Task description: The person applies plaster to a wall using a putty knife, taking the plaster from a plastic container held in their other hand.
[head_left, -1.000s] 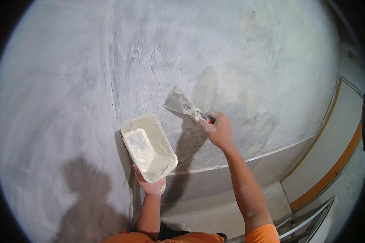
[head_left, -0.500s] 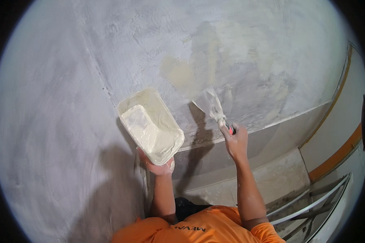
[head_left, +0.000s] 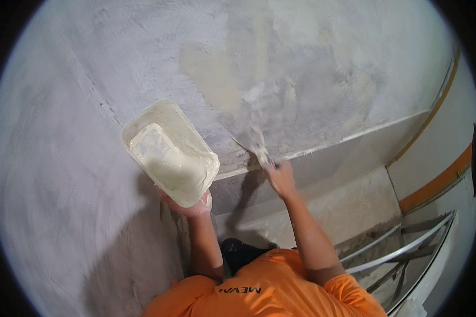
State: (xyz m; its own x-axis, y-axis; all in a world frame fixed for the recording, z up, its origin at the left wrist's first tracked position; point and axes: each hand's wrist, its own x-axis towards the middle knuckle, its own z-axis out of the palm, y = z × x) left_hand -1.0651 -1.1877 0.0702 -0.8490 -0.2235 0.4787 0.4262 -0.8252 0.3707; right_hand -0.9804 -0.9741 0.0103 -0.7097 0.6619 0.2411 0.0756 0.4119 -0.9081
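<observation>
From below, my left hand [head_left: 195,206] grips a white plastic tub [head_left: 166,153], tilted so its inside shows. Creamy off-white filler [head_left: 182,170] coats the tub's bottom and sides. My right hand [head_left: 282,180] is closed round the handle of a putty knife [head_left: 260,150]. The knife's blade is smeared with filler and lies at the lower part of the grey plastered wall [head_left: 312,68]. Just above the blade a damp, yellowish patch of filler [head_left: 211,76] runs up the wall. Part of the knife is blurred by motion.
A ledge edge [head_left: 349,141] runs along the foot of the wall, with a pale floor [head_left: 354,198] below it. At the lower right stands a metal-railed frame [head_left: 402,256]. An orange-brown strip [head_left: 439,185] borders the white panel at the right.
Both hands, the tub and the knife have shifted left in the picture. The knife's blade has moved down the wall, and the yellowish patch now reaches lower toward it.
</observation>
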